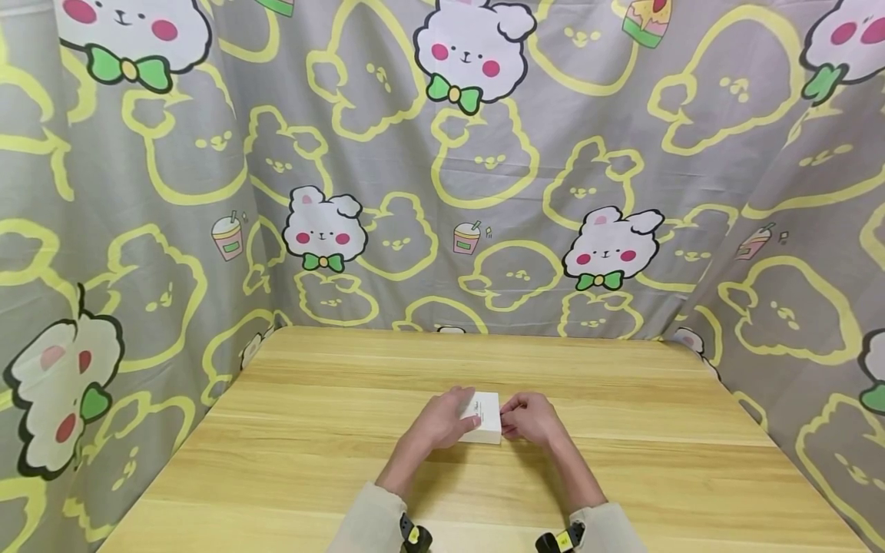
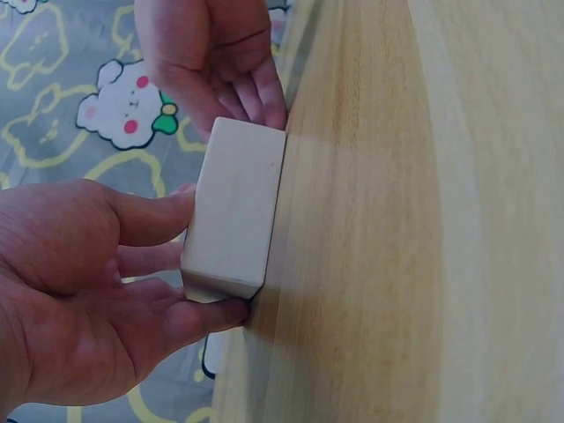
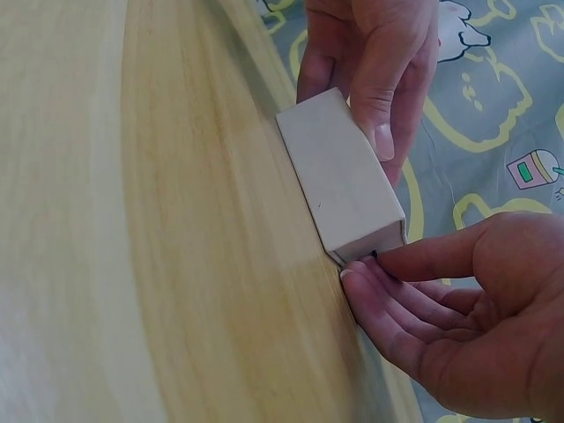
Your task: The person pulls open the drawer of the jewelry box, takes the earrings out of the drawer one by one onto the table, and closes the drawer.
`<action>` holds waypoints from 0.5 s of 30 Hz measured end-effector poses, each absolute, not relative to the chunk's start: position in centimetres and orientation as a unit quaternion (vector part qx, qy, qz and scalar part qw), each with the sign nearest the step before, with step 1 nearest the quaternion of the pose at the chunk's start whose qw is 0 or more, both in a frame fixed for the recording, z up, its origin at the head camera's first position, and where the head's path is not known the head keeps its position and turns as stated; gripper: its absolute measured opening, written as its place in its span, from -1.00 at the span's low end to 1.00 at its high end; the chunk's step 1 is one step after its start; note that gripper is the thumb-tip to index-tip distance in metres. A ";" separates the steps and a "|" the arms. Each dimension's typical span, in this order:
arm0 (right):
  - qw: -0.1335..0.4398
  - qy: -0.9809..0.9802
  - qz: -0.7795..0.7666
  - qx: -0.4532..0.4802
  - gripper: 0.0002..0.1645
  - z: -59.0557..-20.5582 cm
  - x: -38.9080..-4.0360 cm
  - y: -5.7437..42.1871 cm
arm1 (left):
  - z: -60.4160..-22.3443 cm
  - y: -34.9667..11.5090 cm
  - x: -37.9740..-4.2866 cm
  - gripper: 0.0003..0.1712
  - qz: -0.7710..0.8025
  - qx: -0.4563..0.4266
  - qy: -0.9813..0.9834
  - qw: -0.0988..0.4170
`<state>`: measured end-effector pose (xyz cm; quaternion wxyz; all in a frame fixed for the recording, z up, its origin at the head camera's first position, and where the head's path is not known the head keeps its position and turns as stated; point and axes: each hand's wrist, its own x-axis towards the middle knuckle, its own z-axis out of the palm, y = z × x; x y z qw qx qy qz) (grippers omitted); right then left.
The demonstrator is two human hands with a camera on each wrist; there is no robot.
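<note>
A small white box (image 1: pixel 490 418) with dark print on its top lies flat on the wooden table. My left hand (image 1: pixel 442 418) grips it from the left, the thumb over the top face and the fingers around the far side and end. At the right end is my right hand (image 1: pixel 531 418); in the right wrist view its thumb and fingertips pinch a small dark tab (image 3: pixel 374 255) at the bottom of the box's end face. The left wrist view shows the long pale side of the box, with the right hand's fingers partly hidden behind its far end.
The wooden table (image 1: pixel 311 399) stretches out around both hands. Behind it and at both sides hangs a grey curtain (image 1: pixel 387 169) with yellow outlines and white rabbit faces. Black straps with cameras sit at both wrists, by the light sleeves (image 1: pixel 369 522).
</note>
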<state>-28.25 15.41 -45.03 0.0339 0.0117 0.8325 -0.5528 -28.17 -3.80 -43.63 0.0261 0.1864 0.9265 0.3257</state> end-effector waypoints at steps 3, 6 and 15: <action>0.034 0.833 -0.552 0.010 -0.96 -45.0 -28.3 15.5 | -43.6 -3.8 -28.2 -0.34 0.325 0.185 0.927 0.029; 0.034 0.834 -0.551 0.007 -0.96 -45.0 -28.3 15.5 | -43.6 -3.8 -28.1 -0.33 0.323 0.186 0.928 0.029; 0.038 0.831 -0.555 0.009 -0.96 -45.0 -28.3 15.6 | -43.5 -3.8 -28.1 -0.34 0.323 0.182 0.928 0.032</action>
